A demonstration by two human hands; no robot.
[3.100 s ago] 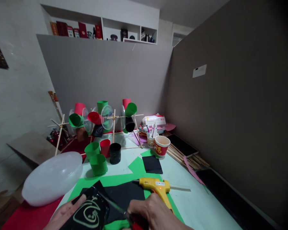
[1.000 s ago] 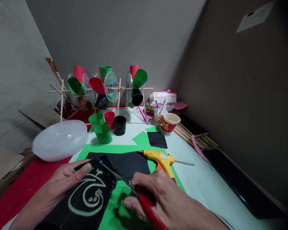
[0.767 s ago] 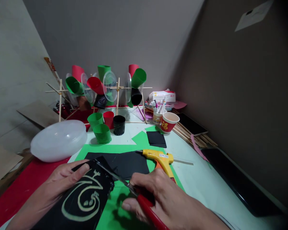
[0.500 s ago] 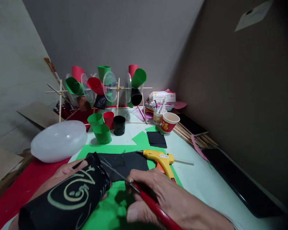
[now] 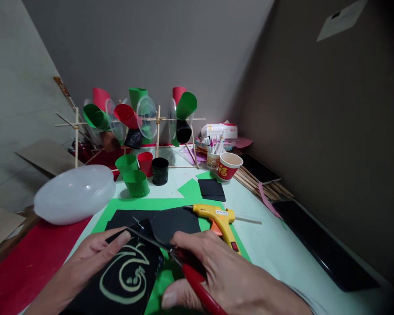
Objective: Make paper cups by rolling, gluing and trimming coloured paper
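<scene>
My left hand [image 5: 85,262] grips a rolled piece of black paper [image 5: 121,280] with a pale swirl drawn on it, thumb on its upper side. In my right hand [image 5: 213,267] is a pair of scissors [image 5: 198,284] with red handles. Their blades lie across the far end of the black roll, beside my left thumb. Beneath my hands are a flat black sheet [image 5: 177,221] and a green sheet [image 5: 103,216]. Just beyond my right hand lies a yellow hot glue gun [image 5: 219,214] with a clear glue stick in its back.
Green cups [image 5: 136,183], a red cup [image 5: 145,164] and a black cup [image 5: 160,171] stand ahead, before a stick frame [image 5: 158,131] with clear discs. A white oval object [image 5: 75,194] lies left. Right are a paper cup [image 5: 230,166], sticks [image 5: 249,179] and a long black object [image 5: 325,245].
The black roll has turned and shifted right, and my left hand now shows beside it with its thumb on top. The scissor blades have moved left onto the roll's end.
</scene>
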